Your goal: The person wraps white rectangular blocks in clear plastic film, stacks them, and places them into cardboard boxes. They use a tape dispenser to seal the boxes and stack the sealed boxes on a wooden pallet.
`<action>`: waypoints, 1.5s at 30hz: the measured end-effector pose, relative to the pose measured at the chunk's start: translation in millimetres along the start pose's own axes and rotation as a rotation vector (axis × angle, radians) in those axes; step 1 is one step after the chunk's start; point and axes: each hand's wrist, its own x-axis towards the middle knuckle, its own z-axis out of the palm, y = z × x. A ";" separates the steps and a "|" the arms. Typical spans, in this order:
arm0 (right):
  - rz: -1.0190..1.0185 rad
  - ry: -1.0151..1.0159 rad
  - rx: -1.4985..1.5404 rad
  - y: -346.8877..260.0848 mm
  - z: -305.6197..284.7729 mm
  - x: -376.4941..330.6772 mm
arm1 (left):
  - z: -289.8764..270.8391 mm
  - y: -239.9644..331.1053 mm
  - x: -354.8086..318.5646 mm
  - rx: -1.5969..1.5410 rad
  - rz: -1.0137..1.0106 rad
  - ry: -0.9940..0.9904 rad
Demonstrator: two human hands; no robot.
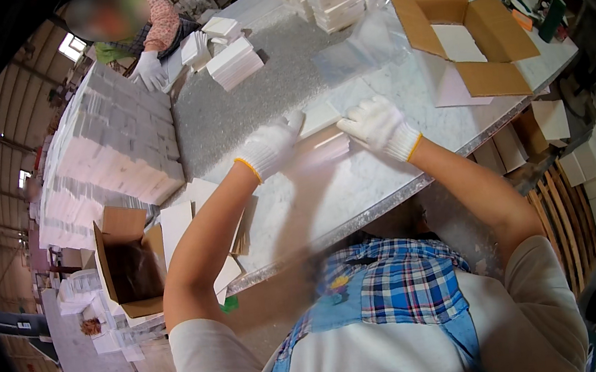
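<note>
A short stack of flat white tiles (325,150) lies on the pale marble tabletop between my hands. One white tile (318,119) is at the top of this stack, on its far side. My left hand (272,147), in a white knit glove with a yellow cuff edge, is closed against the left end. At the right end my right hand (380,126), gloved the same way, presses with its fingers bent round the tiles. Some fingertips are hidden, and the left side of the stack is slightly blurred.
Right of my hands stands an open cardboard box (475,86); clear plastic sheets (359,48) lie beside it. Tall tile stacks (113,138) rise on the left, above another open box (124,300). Across the table, a co-worker's gloved hand (148,72) is near smaller tile piles (235,63).
</note>
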 end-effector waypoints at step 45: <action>0.799 -0.225 1.116 -26.2 47.6 -27.9 | 128.4 17.9 -72.5 -1.208 -0.398 0.476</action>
